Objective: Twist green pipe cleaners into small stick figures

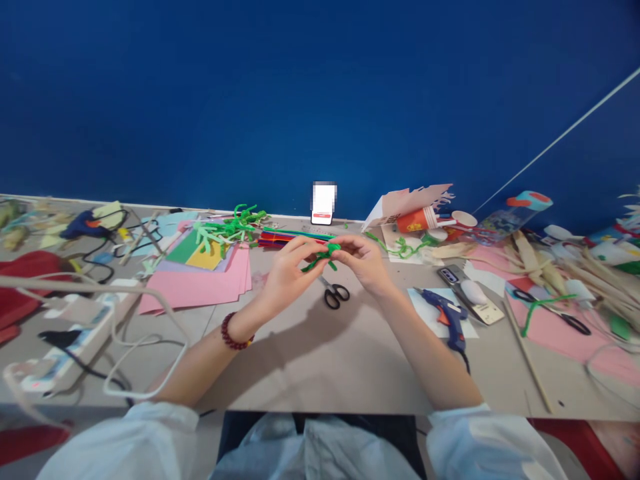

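Observation:
Between both hands, above the middle of the table, is a bent green pipe cleaner. My left hand pinches it from the left, with a loose green end sticking out under the fingers. From the right, the fingertips of my right hand are closed on the same piece. Just below the hands lie black-handled scissors, their blades partly hidden by my left hand. A bundle of coloured pipe cleaners lies behind my left hand. Further left is a heap of twisted green pipe cleaners.
A phone stands against the blue wall. Pink paper and a power strip lie to the left. To the right are a blue glue gun, a wooden stick, paper cups and wood strips.

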`<action>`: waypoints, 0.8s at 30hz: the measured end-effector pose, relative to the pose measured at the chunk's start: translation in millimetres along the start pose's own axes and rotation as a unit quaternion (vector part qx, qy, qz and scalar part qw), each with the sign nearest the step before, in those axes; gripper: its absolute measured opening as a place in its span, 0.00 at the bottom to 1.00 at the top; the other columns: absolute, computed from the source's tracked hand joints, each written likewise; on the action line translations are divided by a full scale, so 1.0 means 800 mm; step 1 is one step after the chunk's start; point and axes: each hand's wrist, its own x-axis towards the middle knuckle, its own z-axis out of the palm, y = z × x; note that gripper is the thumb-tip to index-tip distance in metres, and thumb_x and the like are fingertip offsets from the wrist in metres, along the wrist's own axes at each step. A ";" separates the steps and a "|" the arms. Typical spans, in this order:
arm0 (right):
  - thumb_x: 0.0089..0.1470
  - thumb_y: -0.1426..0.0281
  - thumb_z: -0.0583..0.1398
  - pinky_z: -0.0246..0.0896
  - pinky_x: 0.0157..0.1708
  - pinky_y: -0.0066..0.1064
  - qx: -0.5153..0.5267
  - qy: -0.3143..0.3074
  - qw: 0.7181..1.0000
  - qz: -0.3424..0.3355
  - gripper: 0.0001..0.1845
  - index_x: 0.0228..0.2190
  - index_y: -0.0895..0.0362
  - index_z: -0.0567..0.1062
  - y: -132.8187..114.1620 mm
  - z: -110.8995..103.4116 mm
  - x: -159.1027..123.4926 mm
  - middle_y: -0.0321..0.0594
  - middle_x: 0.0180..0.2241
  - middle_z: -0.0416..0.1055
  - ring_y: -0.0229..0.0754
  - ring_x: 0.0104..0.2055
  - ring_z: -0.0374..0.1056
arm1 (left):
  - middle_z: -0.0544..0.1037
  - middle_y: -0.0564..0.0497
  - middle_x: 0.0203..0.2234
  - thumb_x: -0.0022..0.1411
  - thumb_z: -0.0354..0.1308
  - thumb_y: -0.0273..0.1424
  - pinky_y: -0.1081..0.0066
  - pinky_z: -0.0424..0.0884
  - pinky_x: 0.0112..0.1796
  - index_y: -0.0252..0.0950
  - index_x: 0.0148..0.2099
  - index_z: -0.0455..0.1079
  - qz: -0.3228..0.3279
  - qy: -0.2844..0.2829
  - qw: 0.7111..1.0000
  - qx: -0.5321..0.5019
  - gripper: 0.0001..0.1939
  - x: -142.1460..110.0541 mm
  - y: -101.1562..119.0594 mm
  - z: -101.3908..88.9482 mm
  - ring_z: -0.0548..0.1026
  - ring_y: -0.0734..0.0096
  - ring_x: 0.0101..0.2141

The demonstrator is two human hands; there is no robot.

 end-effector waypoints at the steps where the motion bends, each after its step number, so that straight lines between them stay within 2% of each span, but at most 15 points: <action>1: 0.38 0.65 0.70 0.70 0.38 0.36 0.003 0.002 1.000 0.000 0.12 0.29 0.52 0.79 0.000 0.000 0.000 0.34 0.29 0.76 0.39 0.33 0.72 | 0.74 0.48 0.35 0.60 0.59 0.28 0.75 0.74 0.31 0.38 0.42 0.73 -0.002 -0.002 1.000 -0.001 0.07 0.000 0.000 0.000 0.73 0.73 0.34; 6: 0.38 0.66 0.71 0.70 0.38 0.34 0.006 -0.001 1.000 -0.001 0.12 0.29 0.53 0.79 0.001 0.002 -0.001 0.34 0.29 0.76 0.39 0.34 0.72 | 0.73 0.48 0.36 0.59 0.59 0.27 0.75 0.74 0.32 0.37 0.42 0.71 -0.004 -0.023 1.000 -0.003 0.07 -0.002 0.000 0.001 0.73 0.74 0.34; 15: 0.38 0.65 0.71 0.71 0.40 0.34 -0.018 -0.044 0.999 0.001 0.15 0.31 0.55 0.77 0.009 -0.005 0.002 0.37 0.33 0.77 0.39 0.36 0.73 | 0.72 0.51 0.32 0.57 0.58 0.23 0.78 0.71 0.30 0.36 0.37 0.68 -0.007 -0.022 1.000 0.014 0.05 -0.003 -0.005 0.002 0.72 0.74 0.34; 18: 0.41 0.64 0.70 0.71 0.41 0.35 -0.046 -0.077 0.996 0.001 0.15 0.32 0.55 0.76 0.008 -0.010 0.002 0.38 0.35 0.76 0.39 0.37 0.73 | 0.72 0.51 0.32 0.57 0.58 0.25 0.77 0.72 0.30 0.36 0.36 0.68 -0.038 -0.036 0.999 0.007 0.03 -0.003 -0.004 0.001 0.72 0.74 0.32; 24: 0.45 0.62 0.68 0.71 0.42 0.36 -0.149 -0.138 0.979 -0.020 0.17 0.37 0.56 0.76 -0.005 -0.023 0.001 0.41 0.37 0.76 0.41 0.38 0.74 | 0.76 0.51 0.31 0.58 0.59 0.29 0.76 0.73 0.31 0.35 0.36 0.69 -0.148 -0.084 0.983 -0.067 0.04 -0.002 0.002 -0.001 0.75 0.76 0.29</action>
